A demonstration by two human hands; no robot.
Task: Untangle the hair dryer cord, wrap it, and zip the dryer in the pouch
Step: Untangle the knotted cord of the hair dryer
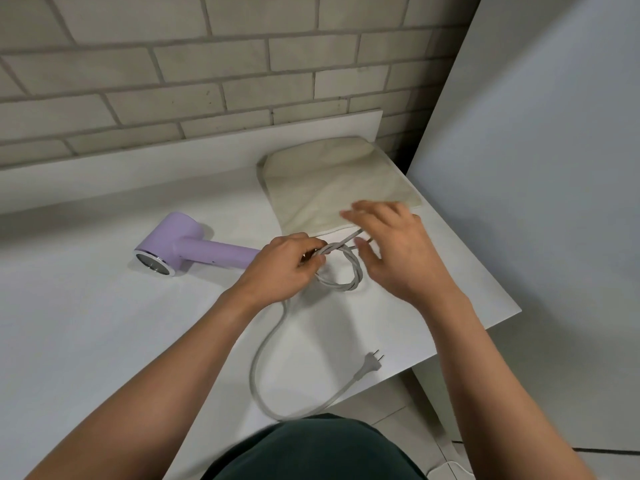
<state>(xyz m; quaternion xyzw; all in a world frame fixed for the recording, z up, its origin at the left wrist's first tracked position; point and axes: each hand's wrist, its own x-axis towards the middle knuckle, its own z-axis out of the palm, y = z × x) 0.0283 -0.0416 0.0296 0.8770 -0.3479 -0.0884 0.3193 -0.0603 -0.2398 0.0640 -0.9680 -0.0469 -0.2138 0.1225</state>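
Untangling: left hand (284, 268) pinches the twisted cord (353, 275) loop near the dryer (187, 244); right hand (391, 251), farther off, spreads loose. Next, probably, feed the plug (372, 363) through.

Matt lilac plastic dryer (194, 245), cloth pouch (329, 181)

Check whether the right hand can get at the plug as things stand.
Probably yes. The plug lies uncovered on the table near its front edge; the right hand is open, and nothing lies between them.
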